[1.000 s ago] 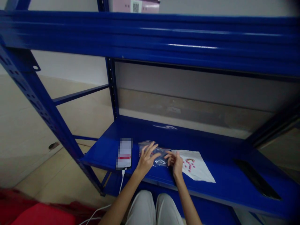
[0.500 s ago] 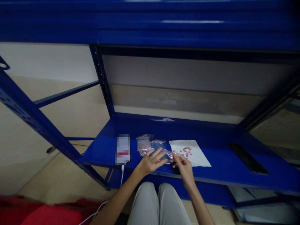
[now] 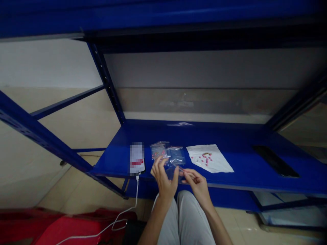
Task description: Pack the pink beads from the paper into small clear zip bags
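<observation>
My right hand (image 3: 198, 183) pinches the edge of a small clear plastic bag (image 3: 170, 173) over the front edge of the blue shelf. My left hand (image 3: 165, 178) is beside the bag, with fingers spread and thumb apart; the thumb reaches the bag near the right fingertips. Whether the left thumb presses on it is hard to make out. Just beyond the left fingers lie several clear zip bags with pink pieces inside (image 3: 158, 149). To their right is a flat clear zip bag (image 3: 177, 154). Loose pink beads (image 3: 206, 160) and a small curved gold-coloured piece rest on a white cloth (image 3: 221, 163).
A phone (image 3: 137, 160) with a white cable (image 3: 137, 194) stands at the left of the blue shelf (image 3: 230, 136). A long black flat object (image 3: 276, 161) lies at the right. Blue uprights (image 3: 108, 81) frame the rack, and a red seat (image 3: 63, 231) is at lower left.
My left hand has turned more upright and drawn back from flat over the bags. The bag in my right hand has moved left and nearer to me. The camera view has shifted slightly.
</observation>
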`<state>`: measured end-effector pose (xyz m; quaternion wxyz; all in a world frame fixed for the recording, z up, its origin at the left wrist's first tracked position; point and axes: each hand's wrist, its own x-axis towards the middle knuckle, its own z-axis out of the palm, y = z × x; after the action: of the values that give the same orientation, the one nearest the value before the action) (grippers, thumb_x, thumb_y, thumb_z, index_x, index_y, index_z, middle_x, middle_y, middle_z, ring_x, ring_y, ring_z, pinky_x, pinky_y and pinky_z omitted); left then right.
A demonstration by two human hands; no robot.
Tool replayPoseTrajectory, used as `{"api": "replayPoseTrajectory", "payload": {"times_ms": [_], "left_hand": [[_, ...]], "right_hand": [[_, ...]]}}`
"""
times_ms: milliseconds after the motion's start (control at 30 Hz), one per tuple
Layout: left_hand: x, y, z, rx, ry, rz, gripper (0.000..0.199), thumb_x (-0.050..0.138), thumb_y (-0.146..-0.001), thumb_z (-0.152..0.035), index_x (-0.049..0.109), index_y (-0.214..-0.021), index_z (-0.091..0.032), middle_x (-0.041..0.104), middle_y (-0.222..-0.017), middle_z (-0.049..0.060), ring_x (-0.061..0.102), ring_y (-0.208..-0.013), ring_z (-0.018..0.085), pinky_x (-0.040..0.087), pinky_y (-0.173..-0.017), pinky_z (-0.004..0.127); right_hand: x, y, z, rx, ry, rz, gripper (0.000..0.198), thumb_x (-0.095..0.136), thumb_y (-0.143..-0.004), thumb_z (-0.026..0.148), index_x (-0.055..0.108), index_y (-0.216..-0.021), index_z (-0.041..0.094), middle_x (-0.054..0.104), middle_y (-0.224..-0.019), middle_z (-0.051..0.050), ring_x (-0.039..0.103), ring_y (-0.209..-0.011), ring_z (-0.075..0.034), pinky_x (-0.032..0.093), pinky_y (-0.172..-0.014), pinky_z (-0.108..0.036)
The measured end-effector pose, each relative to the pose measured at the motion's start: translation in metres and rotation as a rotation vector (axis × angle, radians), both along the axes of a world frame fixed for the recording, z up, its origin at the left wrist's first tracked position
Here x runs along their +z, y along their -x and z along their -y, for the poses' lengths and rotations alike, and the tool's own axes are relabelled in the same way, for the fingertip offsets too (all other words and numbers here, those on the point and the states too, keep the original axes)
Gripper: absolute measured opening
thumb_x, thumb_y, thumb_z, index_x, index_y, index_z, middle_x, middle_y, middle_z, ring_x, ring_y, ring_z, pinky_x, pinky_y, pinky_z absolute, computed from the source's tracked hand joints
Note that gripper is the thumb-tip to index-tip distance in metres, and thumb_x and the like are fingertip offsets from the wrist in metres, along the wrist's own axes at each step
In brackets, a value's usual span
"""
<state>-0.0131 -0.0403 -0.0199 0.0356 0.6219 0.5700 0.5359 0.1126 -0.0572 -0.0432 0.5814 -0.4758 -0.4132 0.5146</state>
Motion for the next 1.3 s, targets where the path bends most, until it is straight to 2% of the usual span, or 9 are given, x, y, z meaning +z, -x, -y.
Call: {"api": "replayPoseTrajectory", "payload": {"times_ms": [67, 167, 333, 567, 800, 933, 1033, 1167, 1300], "left_hand": [[-0.014, 0.003, -0.014, -0.078, 0.022, -0.098, 0.038, 0.052, -0.082, -0.033, 0.045, -0.116, -0.018, 0.052, -0.119, 0.013, 0.044, -0.114, 0.027, 0.027, -0.092, 0.043], [-0.033, 0.004, -0.028, -0.179, 0.014, -0.247, 0.018, 0.051, -0.084, -0.028, 0.056, -0.099, -0.020, 0.063, -0.099, 0.007, 0.053, -0.103, 0.023, 0.027, -0.093, 0.042], [-0.041, 0.004, -0.028, -0.155, 0.002, -0.267, 0.012, 0.046, -0.087, -0.020, 0.057, -0.086, -0.019, 0.063, -0.093, 0.005, 0.054, -0.092, 0.018, 0.033, -0.087, 0.036], [-0.024, 0.015, -0.021, -0.330, 0.094, -0.236, 0.013, 0.043, -0.086, -0.017, 0.056, -0.083, -0.020, 0.058, -0.103, 0.004, 0.050, -0.101, 0.018, 0.034, -0.088, 0.034], [-0.006, 0.024, 0.029, -0.354, 0.139, -0.210, 0.011, 0.046, -0.083, -0.018, 0.055, -0.078, -0.020, 0.056, -0.109, 0.005, 0.047, -0.108, 0.020, 0.032, -0.089, 0.037], [0.004, 0.025, 0.060, -0.094, 0.055, -0.106, 0.014, 0.049, -0.081, -0.020, 0.051, -0.095, -0.020, 0.054, -0.111, 0.008, 0.046, -0.109, 0.023, 0.032, -0.087, 0.037], [0.014, 0.023, 0.078, 0.023, 0.020, -0.018, 0.008, 0.054, -0.079, -0.024, 0.051, -0.085, -0.020, 0.054, -0.095, 0.007, 0.051, -0.093, 0.022, 0.034, -0.079, 0.034], [0.023, 0.021, 0.093, -0.125, 0.162, -0.079, 0.019, 0.054, -0.079, -0.025, 0.050, -0.062, -0.019, 0.050, -0.079, 0.002, 0.051, -0.079, 0.018, 0.033, -0.073, 0.031], [0.030, 0.022, 0.104, -0.256, 0.285, -0.055, 0.019, 0.051, -0.080, -0.023, 0.049, -0.061, -0.018, 0.050, -0.076, 0.001, 0.051, -0.076, 0.016, 0.034, -0.070, 0.028]], "right_hand": [[-0.008, -0.002, -0.009, -0.042, -0.012, -0.009, 0.027, 0.070, -0.067, 0.039, 0.067, -0.084, 0.019, 0.071, -0.077, -0.006, 0.067, -0.078, -0.022, 0.056, -0.061, -0.030], [-0.013, -0.007, -0.019, -0.060, -0.018, -0.014, 0.029, 0.070, -0.067, 0.040, 0.065, -0.085, 0.018, 0.071, -0.076, -0.006, 0.067, -0.074, -0.021, 0.056, -0.063, -0.030], [-0.005, -0.010, -0.021, 0.057, 0.025, -0.044, 0.044, 0.070, -0.067, 0.041, 0.062, -0.103, 0.018, 0.070, -0.069, -0.004, 0.067, -0.067, -0.019, 0.054, -0.070, -0.034], [0.005, -0.015, -0.018, 0.123, 0.085, 0.016, 0.031, 0.074, -0.060, 0.044, 0.068, -0.071, 0.015, 0.068, -0.067, -0.002, 0.064, -0.064, -0.016, 0.053, -0.066, -0.029], [0.031, -0.007, 0.024, 0.349, 0.079, 0.011, 0.035, 0.072, -0.067, 0.033, 0.064, -0.098, 0.018, 0.071, -0.079, -0.003, 0.064, -0.069, -0.013, 0.048, -0.066, -0.023], [0.040, 0.008, 0.043, 0.239, 0.126, -0.066, 0.041, 0.076, -0.062, 0.031, 0.061, -0.097, 0.018, 0.072, -0.073, -0.003, 0.065, -0.063, -0.014, 0.049, -0.062, -0.023], [0.045, 0.017, 0.050, 0.170, 0.153, -0.131, 0.046, 0.080, -0.057, 0.030, 0.056, -0.094, 0.018, 0.072, -0.069, -0.004, 0.066, -0.059, -0.014, 0.050, -0.059, -0.023], [0.051, 0.022, 0.058, 0.167, 0.159, -0.169, 0.054, 0.083, -0.050, 0.026, 0.052, -0.094, 0.018, 0.071, -0.063, -0.002, 0.067, -0.057, -0.015, 0.050, -0.057, -0.022], [0.052, 0.022, 0.073, 0.189, 0.175, -0.160, 0.059, 0.085, -0.044, 0.022, 0.051, -0.092, 0.019, 0.070, -0.058, 0.000, 0.066, -0.054, -0.016, 0.050, -0.054, -0.021]]}}
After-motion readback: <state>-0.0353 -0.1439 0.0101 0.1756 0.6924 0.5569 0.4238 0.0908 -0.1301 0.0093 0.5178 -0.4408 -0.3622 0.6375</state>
